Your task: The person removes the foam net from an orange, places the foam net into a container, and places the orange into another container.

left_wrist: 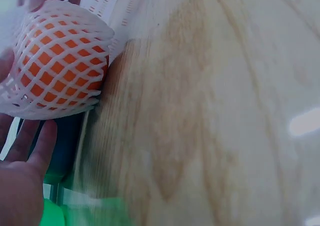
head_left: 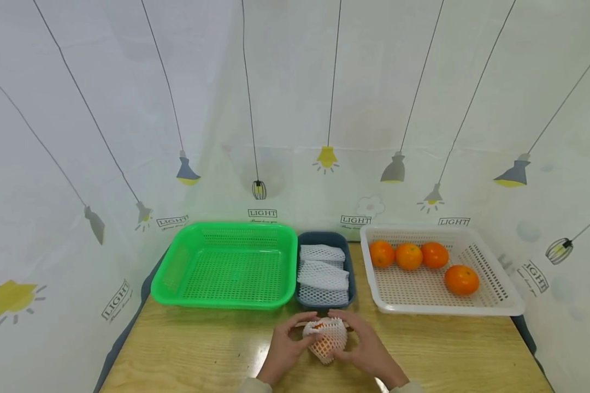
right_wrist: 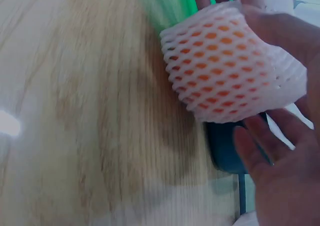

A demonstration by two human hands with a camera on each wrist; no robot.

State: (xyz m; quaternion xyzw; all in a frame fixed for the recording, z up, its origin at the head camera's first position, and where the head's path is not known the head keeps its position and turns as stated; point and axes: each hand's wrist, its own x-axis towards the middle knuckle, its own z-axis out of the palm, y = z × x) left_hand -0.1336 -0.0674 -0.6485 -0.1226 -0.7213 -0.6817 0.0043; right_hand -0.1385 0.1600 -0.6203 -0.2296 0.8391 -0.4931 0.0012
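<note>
An orange in a white foam net sleeve (head_left: 326,341) is held between both hands just above the table's front part. Its peel shows through the mesh in both wrist views, and a bare patch of peel shows near the top in the head view. My left hand (head_left: 286,345) grips its left side with thumb and fingers. From the right, my right hand (head_left: 370,349) holds it with curled fingers and thumb. Just beyond the hands, a dark blue basket (head_left: 352,284) contains several flat white foam net sleeves (head_left: 323,275).
A green plastic basket (head_left: 236,303) with a bare mesh floor stands at the back left. At the back right, a white plastic basket (head_left: 442,309) holds several unwrapped oranges (head_left: 461,280). All stand on a wooden table (head_left: 187,349) before a lamp-printed sheet (head_left: 295,109).
</note>
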